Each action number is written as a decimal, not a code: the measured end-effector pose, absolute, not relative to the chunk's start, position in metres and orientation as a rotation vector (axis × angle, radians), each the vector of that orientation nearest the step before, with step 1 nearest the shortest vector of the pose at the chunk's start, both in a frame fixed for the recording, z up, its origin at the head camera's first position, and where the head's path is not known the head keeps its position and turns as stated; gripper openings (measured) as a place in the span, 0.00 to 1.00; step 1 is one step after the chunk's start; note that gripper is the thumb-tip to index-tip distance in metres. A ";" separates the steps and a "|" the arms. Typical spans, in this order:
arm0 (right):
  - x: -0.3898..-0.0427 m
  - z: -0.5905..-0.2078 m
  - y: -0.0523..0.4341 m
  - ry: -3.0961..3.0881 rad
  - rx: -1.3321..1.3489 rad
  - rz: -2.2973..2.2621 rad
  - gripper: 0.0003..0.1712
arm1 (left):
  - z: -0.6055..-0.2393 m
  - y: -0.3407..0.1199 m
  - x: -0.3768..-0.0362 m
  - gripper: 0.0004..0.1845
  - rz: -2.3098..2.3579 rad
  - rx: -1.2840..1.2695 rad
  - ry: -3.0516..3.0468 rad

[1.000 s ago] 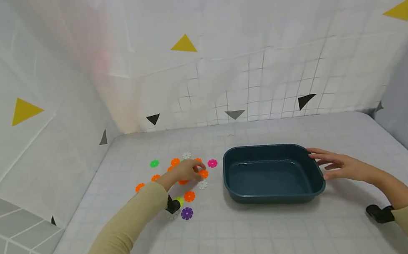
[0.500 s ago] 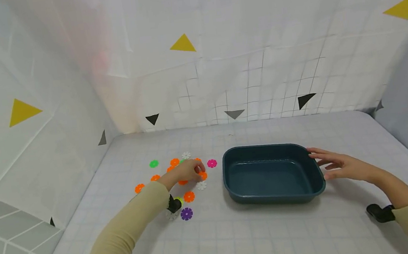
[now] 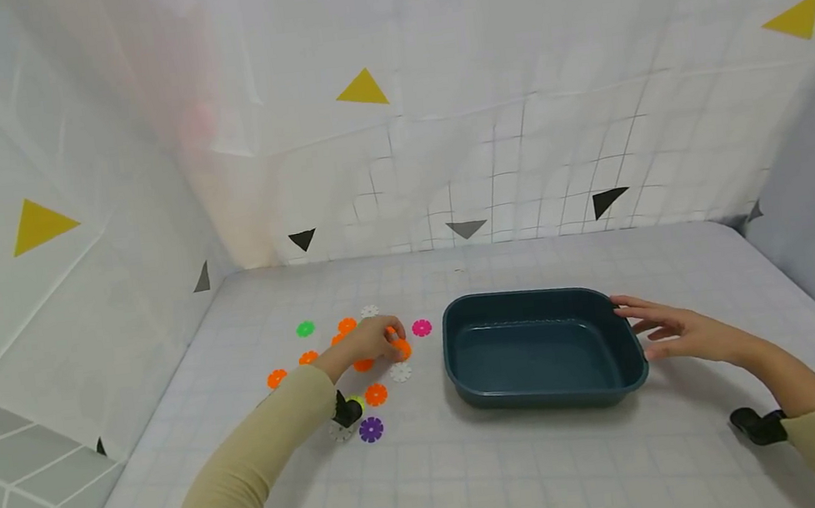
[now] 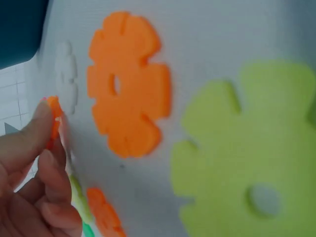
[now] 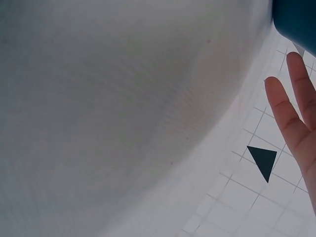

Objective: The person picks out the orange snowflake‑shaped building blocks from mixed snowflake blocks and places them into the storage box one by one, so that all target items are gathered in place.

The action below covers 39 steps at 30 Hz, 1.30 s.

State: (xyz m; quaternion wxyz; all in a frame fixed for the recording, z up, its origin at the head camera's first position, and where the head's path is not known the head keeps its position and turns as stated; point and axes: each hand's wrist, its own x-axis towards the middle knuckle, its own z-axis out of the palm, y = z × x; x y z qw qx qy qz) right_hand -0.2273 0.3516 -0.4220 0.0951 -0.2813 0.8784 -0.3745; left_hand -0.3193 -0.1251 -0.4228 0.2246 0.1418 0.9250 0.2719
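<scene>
Fingers of the left hand (image 3: 371,342) pinch a flat orange flower-shaped plastic disc (image 3: 401,348) among scattered discs on the gridded white tabletop (image 3: 479,480). Right hand (image 3: 676,332) rests open-fingered against the dark teal rectangular plastic tub (image 3: 543,348). Picking-up appears underway; next likely calls for lifting the disc clear.

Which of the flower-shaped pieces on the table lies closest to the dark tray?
The pink piece. It is the only pink one and lies apart, just left of the tray, beyond the left hand.
</scene>
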 end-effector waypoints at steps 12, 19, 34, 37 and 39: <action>-0.228 -0.421 0.350 2.611 -0.819 -1.098 0.36 | -0.403 -0.123 -0.319 0.12 0.968 0.296 2.536; -0.227 -0.420 0.350 2.604 -0.821 -1.097 0.36 | -0.387 -0.122 -0.327 0.12 1.003 0.199 2.545; -0.227 -0.420 0.350 2.603 -0.803 -1.094 0.36 | -0.350 -0.090 -0.330 0.15 1.244 0.185 2.355; -0.227 -0.420 0.350 2.602 -0.804 -1.096 0.36 | -0.344 -0.080 -0.329 0.16 1.267 0.179 2.355; -0.226 -0.420 0.350 2.603 -0.798 -1.098 0.36 | -0.340 -0.073 -0.328 0.16 1.278 0.191 2.357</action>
